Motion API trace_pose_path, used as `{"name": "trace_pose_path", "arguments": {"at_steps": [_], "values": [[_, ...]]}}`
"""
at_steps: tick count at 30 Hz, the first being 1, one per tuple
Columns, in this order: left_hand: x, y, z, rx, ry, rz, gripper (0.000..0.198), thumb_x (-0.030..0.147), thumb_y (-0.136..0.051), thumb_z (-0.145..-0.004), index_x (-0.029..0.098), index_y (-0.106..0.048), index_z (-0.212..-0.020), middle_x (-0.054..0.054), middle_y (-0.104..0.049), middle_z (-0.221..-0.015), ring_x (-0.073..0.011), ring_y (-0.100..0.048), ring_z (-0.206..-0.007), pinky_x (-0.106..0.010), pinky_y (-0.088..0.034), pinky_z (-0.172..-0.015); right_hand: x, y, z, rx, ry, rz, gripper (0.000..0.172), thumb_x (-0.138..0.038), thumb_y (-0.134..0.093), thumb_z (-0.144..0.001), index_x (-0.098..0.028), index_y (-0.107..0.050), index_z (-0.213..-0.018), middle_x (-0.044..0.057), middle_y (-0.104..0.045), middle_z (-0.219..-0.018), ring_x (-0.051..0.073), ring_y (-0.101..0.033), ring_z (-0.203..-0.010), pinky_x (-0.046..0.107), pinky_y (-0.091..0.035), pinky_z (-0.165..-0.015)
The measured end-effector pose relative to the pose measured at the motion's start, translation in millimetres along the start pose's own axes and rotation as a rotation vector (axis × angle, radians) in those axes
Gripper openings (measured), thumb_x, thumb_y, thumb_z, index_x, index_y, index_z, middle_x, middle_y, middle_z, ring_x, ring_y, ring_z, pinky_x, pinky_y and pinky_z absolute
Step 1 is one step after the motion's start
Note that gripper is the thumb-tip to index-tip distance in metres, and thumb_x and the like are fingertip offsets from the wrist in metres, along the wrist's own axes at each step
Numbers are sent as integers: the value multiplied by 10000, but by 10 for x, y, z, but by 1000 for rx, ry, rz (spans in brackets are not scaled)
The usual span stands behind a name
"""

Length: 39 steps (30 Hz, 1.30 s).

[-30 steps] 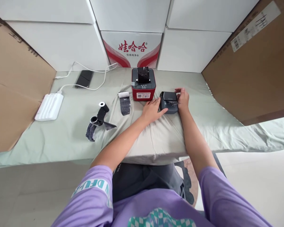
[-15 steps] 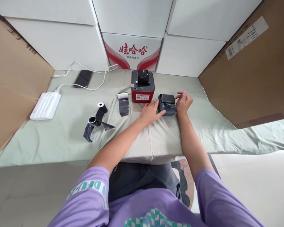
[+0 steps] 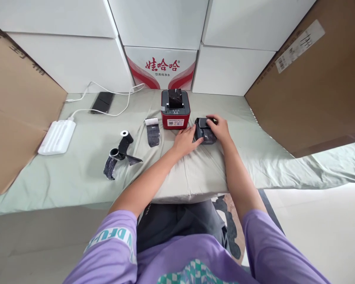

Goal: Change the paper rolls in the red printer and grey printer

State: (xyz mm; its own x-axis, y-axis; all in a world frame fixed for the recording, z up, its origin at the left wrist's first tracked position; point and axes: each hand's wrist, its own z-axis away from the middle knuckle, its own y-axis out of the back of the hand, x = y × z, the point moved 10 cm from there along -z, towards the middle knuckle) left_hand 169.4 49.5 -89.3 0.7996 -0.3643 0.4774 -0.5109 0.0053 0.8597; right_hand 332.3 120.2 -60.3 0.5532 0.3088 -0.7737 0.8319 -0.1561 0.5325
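Observation:
A small dark grey portable printer (image 3: 206,135) sits on the cloth-covered surface, a dark film strip lying over its front. My left hand (image 3: 185,141) braces its left side, the thumb along the front corner and the fingers toward the back. On its top right, my right hand (image 3: 220,128) grips the lid, thumb on top and fingers curled over the rear edge. Just behind my left hand stands a red and black printer (image 3: 176,120) with black film sticking out of its top slot.
Left of my forearm lie a partly unrolled black film roll (image 3: 154,134) and black ribbon rolls (image 3: 121,148). Farther left are a black phone (image 3: 103,102) and a white power bank (image 3: 57,137) with a cable. Cardboard boxes (image 3: 313,86) flank the surface; white boxes (image 3: 233,71) line the back.
My right hand has moved from the printer's right side up onto its lid. The film strip, which stuck out to the right, now lies across the front. My left hand stays in place.

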Motion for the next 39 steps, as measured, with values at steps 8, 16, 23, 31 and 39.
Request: {"name": "trace_pose_path", "arguments": {"at_steps": [8, 16, 23, 31, 39], "values": [[18, 32, 6, 4, -7, 11, 722, 539, -451, -997, 100, -368, -1564, -181, -500, -1564, -304, -471, -1450, -453, -349, -1199, 183, -89, 75, -411, -141, -259, 759, -252, -654, -598, -289, -604, -1354, 51, -598, -1428, 221, -650, -936, 402, -569, -871], [7, 21, -2, 14, -10, 25, 711, 566, -439, -997, 145, -368, -1566, -171, -498, -1568, -285, -454, -1468, -468, -344, -1201, 286, 62, -41, -102, -117, -291, 539, -572, -726, -707, -250, -616, -1124, 80, -649, -1216, 188, -627, -847, 348, -556, -732], [-12, 1, -4, 14, -12, 3, 708, 581, -412, -1000, 165, -367, -1572, -148, -506, -1566, -273, -470, -1454, -443, -355, -1190, 154, 133, -93, 140, 33, -161, 546, -753, -597, -811, -213, -605, -729, 79, -614, -988, 208, -617, -937, 366, -559, -839], [-11, 0, -5, 2, 1, 7, 712, 571, -409, -1002, 143, -365, -1570, -148, -491, -1578, -268, -459, -1460, -432, -332, -1202, 169, 47, -66, 56, 25, -12, 338, -501, -617, -850, -207, -761, -932, 131, -586, -1250, 257, -619, -1112, 424, -554, -932], [12, 11, 3, -32, 9, -6, 708, 544, -416, -1005, 139, -346, -1581, -156, -485, -1581, -284, -456, -1460, -426, -325, -1205, 167, 11, -21, -133, -15, 246, 451, -445, -580, -884, -210, -744, -1233, 135, -489, -1455, 223, -667, -895, 508, -524, -1011]]}}
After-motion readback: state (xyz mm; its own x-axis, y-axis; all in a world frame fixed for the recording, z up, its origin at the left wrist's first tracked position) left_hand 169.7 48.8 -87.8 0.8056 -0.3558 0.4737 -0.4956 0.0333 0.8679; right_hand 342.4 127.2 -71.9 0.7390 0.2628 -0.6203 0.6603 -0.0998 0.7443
